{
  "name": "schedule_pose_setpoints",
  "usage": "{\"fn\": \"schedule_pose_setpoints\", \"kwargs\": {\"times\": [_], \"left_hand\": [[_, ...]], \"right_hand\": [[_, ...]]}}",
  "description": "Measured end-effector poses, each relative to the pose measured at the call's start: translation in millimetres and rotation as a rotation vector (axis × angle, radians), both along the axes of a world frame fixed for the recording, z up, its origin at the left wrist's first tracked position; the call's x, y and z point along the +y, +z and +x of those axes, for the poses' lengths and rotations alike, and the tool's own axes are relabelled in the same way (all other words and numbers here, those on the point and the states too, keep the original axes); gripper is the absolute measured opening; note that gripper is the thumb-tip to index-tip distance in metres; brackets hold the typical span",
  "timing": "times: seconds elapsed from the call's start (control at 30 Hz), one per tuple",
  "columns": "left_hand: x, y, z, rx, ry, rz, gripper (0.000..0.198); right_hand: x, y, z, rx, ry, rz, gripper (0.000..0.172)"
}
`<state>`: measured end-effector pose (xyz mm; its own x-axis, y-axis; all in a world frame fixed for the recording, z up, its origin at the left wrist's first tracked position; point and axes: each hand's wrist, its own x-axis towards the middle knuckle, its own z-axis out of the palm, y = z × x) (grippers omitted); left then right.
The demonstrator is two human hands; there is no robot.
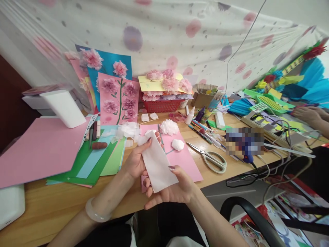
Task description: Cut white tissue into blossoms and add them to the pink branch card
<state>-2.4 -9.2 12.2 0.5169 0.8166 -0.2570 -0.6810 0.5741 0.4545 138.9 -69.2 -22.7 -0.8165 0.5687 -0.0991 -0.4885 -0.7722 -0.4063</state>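
Observation:
Between my two hands I hold a folded strip of white tissue paper (159, 164), tilted over the desk's front edge. My left hand (137, 159) pinches its upper left end, thumb on top and fingers behind. At the lower right end, my right hand (181, 187) grips it with the thumb on top and fingers underneath. Just beyond lies a pink sheet of card (185, 164), partly hidden by my hands. On that card rest a fluffy white paper flower (169, 127) and a smaller white paper bud (177, 144).
Scissors (209, 157) lie right of the card, near pens (205, 135) and a glue bottle (190, 116). White tissue pieces (128, 130) and coloured card (110, 164) are left. A red basket (161, 105) stands behind. Cables run right, near another person's hand (304, 115).

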Motion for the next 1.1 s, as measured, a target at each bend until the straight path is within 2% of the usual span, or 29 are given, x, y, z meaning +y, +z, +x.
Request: {"fn": "schedule_pose_setpoints", "kwargs": {"times": [0.1,0.17,0.4,0.5,0.57,0.7,0.83,1.0,1.1], "left_hand": [[-1,-1.2,-1,0.033,-0.051,0.073,0.043],[-2,-3.3,0,0.021,-0.054,0.104,0.048],[-5,-9.1,5,-0.002,-0.004,0.082,0.05],[-3,-8.4,4,-0.004,0.062,0.11,0.055],[-1,-7.5,3,0.011,0.069,0.119,0.056],[-3,-5.8,5,0.103,0.055,0.174,0.059],[-6,-4.7,8,0.178,0.045,0.246,0.057],[-2,-5.4,7,0.244,0.007,0.309,0.037],[0,-7.5,8,0.333,0.077,0.346,0.031]], "right_hand": [[0,0.4,2,-0.03,0.003,0.007,0.041],[0,0.1,2,-0.024,0.017,0.012,0.036],[-1,1.2,2,0.009,0.11,0.085,0.049],[-3,5.3,6,-0.051,0.176,0.132,0.051],[-5,9.1,12,-0.128,0.172,0.181,0.048],[-6,14.5,22,-0.304,0.03,0.234,0.033],[-8,13.8,19,-0.413,-0.099,0.161,0.028],[-10,19.1,16,-0.536,-0.239,0.114,0.044],[-14,25.4,19,-0.654,-0.343,0.211,0.061]]}}
